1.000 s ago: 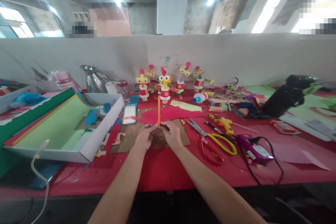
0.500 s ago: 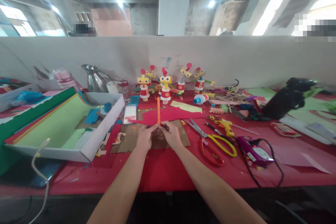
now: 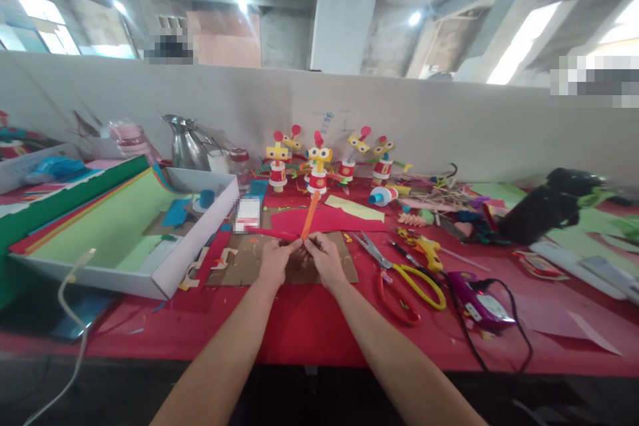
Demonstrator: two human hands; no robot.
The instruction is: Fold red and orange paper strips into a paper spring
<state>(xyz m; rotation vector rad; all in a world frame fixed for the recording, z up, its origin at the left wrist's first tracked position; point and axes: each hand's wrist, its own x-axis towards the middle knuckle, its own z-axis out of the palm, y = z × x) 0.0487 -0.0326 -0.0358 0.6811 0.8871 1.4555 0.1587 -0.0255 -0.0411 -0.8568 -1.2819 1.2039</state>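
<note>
The left hand point(image 3: 274, 261) and right hand point(image 3: 325, 258) meet in a close fingertip grip, pinching an orange strip point(image 3: 310, 215) at its near end.

Pale partition point(image 3: 444, 113), concrete pillar point(image 3: 344, 30), glowing ceiling lights point(image 3: 242, 5), bright windows point(image 3: 40, 8), red table point(image 3: 294, 329)

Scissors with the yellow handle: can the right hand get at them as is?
Probably yes: the scissors lie just right of the right hand, nothing standing between. But its fingertips are at the orange strip's lower end, so it would likely have to let go.
</note>
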